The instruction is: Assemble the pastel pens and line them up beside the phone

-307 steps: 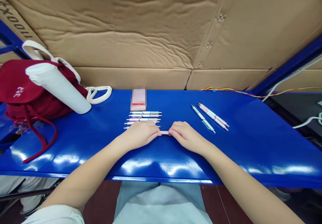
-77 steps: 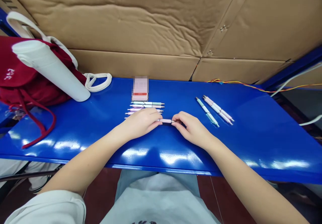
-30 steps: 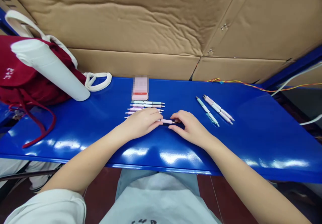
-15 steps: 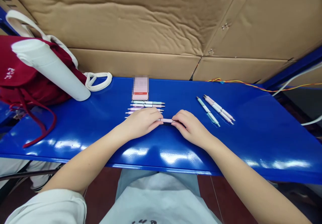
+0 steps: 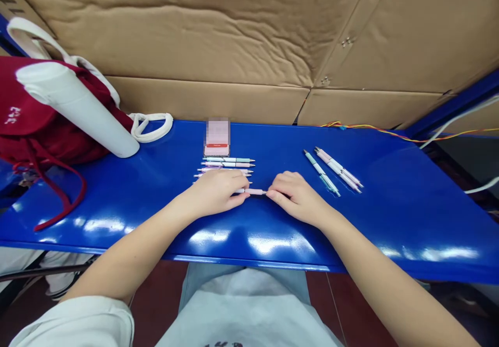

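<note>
A pale pink pen point(image 5: 255, 191) lies sideways between my two hands, low over the table. My left hand point(image 5: 220, 194) is closed around its left part, hiding that end. The fingers of my right hand point(image 5: 294, 196) are pinched at the pen's pointed right tip. Just beyond my left hand, several pens point(image 5: 230, 164) in pink, white and green lie side by side in a row, the nearest partly covered by the hand. Off to the right of my right hand lie a green pen point(image 5: 322, 173) and a small bunch of pink and white pens point(image 5: 338, 169).
The blue table point(image 5: 390, 217) has a glossy top. A pink card-like item point(image 5: 217, 150), partly blurred, lies behind the pen row. On the left stand a dark red bag point(image 5: 35, 123) and a white cylindrical bottle point(image 5: 88, 108). Cardboard point(image 5: 210, 40) walls the back; wires point(image 5: 374, 129) run at back right.
The pen in my hands has come slightly nearer to me and shifted a little left. More of its tip end shows between my hands. The other pens stay put.
</note>
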The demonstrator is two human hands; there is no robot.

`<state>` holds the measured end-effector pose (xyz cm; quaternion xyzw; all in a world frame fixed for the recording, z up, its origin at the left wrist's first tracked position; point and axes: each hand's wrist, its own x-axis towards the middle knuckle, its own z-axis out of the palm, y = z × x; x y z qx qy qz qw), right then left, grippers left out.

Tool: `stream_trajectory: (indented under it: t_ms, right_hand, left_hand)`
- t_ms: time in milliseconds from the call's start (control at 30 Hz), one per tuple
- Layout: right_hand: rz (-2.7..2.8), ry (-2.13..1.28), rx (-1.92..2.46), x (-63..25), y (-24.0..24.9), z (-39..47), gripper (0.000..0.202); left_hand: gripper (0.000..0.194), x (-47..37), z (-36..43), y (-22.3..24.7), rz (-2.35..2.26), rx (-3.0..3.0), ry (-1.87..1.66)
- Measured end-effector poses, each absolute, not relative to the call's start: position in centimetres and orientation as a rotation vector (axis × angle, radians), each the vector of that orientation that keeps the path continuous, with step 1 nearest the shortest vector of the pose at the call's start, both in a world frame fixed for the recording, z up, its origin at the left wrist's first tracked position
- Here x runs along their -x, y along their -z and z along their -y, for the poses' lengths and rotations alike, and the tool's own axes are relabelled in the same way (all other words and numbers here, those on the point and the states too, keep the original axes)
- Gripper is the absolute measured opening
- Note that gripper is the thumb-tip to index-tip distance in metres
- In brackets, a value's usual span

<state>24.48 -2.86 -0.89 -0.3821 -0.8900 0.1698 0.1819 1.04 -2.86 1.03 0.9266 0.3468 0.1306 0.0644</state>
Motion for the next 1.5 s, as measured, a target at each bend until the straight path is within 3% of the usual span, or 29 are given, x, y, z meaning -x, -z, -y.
stream_trajectory:
  t_ms: [100,233,333,533,633,733,800,933,1200,1500]
  right_hand:
    - [2.349,-0.368,1.231,-26.1,0.1,2.0,0.03]
    - [2.075,-0.091,1.783,-29.6,0.0,0.1,0.027]
    - [2.053,-0.08,2.136,-31.5,0.7,-1.1,0.029]
    - [2.023,-0.087,2.272,-31.4,1.1,-1.5,0.018]
    - [1.863,-0.398,2.008,-29.5,0.7,-0.5,0.015]
    - [1.647,-1.108,1.517,-26.5,0.5,1.3,0.016]
    - [1.558,-1.403,1.239,-24.3,0.6,2.6,0.021]
    - [1.554,-1.656,1.025,-21.8,0.8,4.0,0.028]
    - [1.742,-1.23,1.227,-23.8,1.1,3.1,0.04]
    - [2.168,-0.838,1.247,-23.2,0.9,3.4,0.037]
  left_hand:
    - [0.017,-0.6,2.7,-1.7,-1.099,-2.803,-0.233]
    - [0.014,0.1,2.3,-2.0,-1.192,-2.803,-0.096]
    - [0.013,0.4,2.1,-1.8,-1.254,-2.822,-0.081]
    - [0.02,0.3,2.0,-1.8,-1.261,-2.83,-0.166]
    - [0.029,-0.1,2.2,-1.8,-1.304,-2.801,-0.286]
    - [0.032,-0.9,2.6,-1.4,-1.218,-2.777,-0.469]
    - [0.036,-1.4,3.1,-1.0,-1.129,-2.756,-0.582]
    - [0.033,-2.2,3.8,-0.6,-1.02,-2.752,-0.671]
    - [0.021,-1.5,3.3,-0.5,-1.067,-2.892,-0.707]
    - [0.024,-1.4,3.1,-0.5,-1.115,-2.936,-0.652]
